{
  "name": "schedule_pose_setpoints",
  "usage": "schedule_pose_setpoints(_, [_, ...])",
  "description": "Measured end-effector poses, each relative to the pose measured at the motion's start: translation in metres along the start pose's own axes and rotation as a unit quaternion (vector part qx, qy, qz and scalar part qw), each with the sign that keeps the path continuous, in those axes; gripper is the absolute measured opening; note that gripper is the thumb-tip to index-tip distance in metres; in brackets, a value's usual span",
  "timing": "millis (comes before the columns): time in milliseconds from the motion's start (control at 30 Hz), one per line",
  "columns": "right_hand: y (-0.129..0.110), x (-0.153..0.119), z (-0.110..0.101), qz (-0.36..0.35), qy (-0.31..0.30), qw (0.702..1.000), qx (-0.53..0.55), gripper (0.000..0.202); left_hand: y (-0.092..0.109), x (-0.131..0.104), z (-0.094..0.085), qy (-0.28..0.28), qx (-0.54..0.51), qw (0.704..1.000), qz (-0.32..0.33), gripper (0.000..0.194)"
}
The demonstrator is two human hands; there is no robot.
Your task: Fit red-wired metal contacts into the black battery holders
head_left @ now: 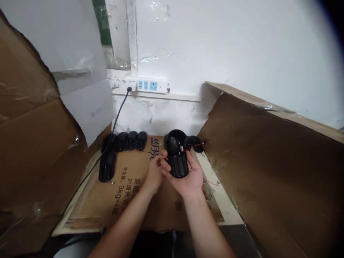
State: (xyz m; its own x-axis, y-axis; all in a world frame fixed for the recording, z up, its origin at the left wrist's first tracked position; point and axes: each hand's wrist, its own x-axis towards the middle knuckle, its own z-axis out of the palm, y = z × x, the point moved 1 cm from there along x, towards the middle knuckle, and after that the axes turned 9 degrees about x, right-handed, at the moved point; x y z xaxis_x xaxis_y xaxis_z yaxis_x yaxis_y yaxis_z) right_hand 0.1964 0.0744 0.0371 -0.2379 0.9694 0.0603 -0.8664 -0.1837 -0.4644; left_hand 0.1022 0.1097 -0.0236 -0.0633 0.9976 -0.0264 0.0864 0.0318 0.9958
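A black plastic housing (179, 166) with a ribbed face and a rounded lower end lies in my right hand (194, 175), which is curled round it from below and the right. My left hand (157, 172) is closed at the housing's left edge, its fingertips against that side. What else the left fingers pinch, if anything, I cannot make out. A thin red wire (194, 146) runs off to the right from the top of the housing. Just behind is a round black part (176, 134), partly covered by the held piece.
Similar black housings (131, 141) stand in a row at the back left, another one (106, 167) nearer. More black pieces (197, 143) lie at the back right. Printed cardboard (126, 200) covers the table. Cardboard walls (268, 172) flank it; a black cable (118, 114) hangs from a power strip (150, 85).
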Motion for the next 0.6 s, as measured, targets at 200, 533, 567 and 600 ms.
schedule_pose_setpoints(200, [0.034, 0.024, -0.025, -0.122, 0.122, 0.985, -0.030, 0.046, 0.011, 0.001, -0.095, 0.068, -0.104, 0.992, 0.022, 0.048])
schedule_pose_setpoints(533, [0.070, 0.025, -0.050, -0.092, 0.169, 0.980, -0.057, 0.054, -0.011, -0.017, -0.120, 0.052, -0.091, 0.994, -0.009, 0.048])
schedule_pose_setpoints(567, [0.071, 0.022, -0.049, -0.098, 0.160, 0.980, -0.061, 0.051, -0.012, -0.017, -0.120, 0.059, -0.092, 0.994, -0.007, 0.047])
schedule_pose_setpoints(600, [0.071, 0.020, -0.047, -0.103, 0.150, 0.981, -0.063, 0.049, -0.012, -0.017, -0.120, 0.062, -0.090, 0.994, -0.005, 0.047])
